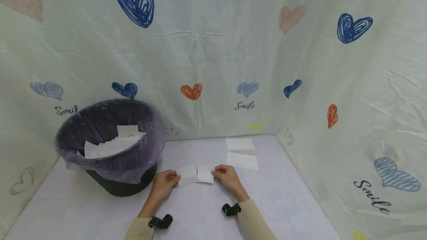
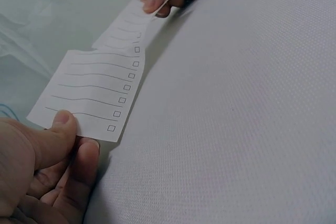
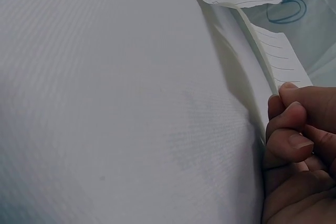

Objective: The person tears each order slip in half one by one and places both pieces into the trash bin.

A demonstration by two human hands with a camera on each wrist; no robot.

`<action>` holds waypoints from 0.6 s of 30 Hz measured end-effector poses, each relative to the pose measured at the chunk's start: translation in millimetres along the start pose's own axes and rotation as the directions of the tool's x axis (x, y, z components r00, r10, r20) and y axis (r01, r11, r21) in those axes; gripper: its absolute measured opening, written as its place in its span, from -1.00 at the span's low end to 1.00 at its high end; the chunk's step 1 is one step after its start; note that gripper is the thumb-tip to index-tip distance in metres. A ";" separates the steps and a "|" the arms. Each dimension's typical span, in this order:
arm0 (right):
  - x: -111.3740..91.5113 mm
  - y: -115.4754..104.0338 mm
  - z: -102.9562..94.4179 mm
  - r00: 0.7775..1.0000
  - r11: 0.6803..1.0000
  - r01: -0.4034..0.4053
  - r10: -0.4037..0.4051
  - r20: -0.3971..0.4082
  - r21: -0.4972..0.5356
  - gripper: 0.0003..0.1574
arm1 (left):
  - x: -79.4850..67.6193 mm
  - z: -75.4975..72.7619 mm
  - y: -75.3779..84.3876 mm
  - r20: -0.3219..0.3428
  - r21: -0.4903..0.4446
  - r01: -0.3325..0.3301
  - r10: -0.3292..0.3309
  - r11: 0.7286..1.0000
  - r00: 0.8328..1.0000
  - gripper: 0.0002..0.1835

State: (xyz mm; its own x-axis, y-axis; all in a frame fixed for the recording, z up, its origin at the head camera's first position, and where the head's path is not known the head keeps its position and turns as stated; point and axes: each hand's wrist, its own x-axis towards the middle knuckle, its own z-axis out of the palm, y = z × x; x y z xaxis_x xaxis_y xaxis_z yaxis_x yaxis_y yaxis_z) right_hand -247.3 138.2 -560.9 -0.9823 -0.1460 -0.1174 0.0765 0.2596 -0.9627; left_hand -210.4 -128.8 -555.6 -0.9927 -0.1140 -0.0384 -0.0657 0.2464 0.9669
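A white lined checklist paper (image 1: pixel 188 175) with a column of small checkboxes is held low over the table, in front of the bin. A ragged tear splits it from the far edge, and its two parts meet near the checkbox edge. My left hand (image 1: pixel 164 183) pinches the left part between thumb and fingers, the thumb lying on the printed face in the left wrist view. At the opposite end, my right hand (image 1: pixel 228 180) pinches the right part (image 3: pixel 281 56), which tilts away from the left part in the right wrist view.
Left of the hands stands a dark bin (image 1: pixel 121 186) lined with a purple plastic bag (image 1: pixel 151 155), holding several white papers (image 1: pixel 111 146). Two more lined sheets, one nearer (image 1: pixel 242 161) and one farther (image 1: pixel 240 144), lie at the back right. A heart-printed curtain (image 1: pixel 213 55) borders the table (image 1: pixel 283 195).
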 end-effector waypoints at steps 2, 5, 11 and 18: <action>0.2 0.3 0.1 1.000 1.000 -0.005 0.005 0.000 0.003 -0.78 | -0.7 -0.1 0.6 0.000 -0.003 0.000 0.000 1.000 1.000 -0.85; 0.1 0.1 0.0 1.000 1.000 -0.010 0.010 -0.002 0.014 -0.79 | -1.5 -0.1 1.3 0.002 -0.005 -0.001 0.001 1.000 1.000 -0.85; -1.6 -1.2 -1.1 1.000 1.000 -0.016 0.015 0.003 0.026 -0.80 | -2.4 0.3 2.7 0.002 -0.004 0.001 0.000 1.000 1.000 -0.85; -1.3 -1.6 -1.8 1.000 0.999 -0.028 0.028 0.002 0.029 -0.78 | -2.3 0.8 2.7 0.002 -0.010 0.002 -0.001 1.000 1.000 -0.86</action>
State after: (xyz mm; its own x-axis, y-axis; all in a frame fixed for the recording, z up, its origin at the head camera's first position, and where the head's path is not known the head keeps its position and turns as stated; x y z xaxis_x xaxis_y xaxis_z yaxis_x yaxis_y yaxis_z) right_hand -246.4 139.7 -558.7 -0.9795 -0.1403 -0.1445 0.1087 0.2358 -0.9657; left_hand -208.4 -127.1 -553.2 -0.9928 -0.1127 -0.0402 -0.0662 0.2367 0.9693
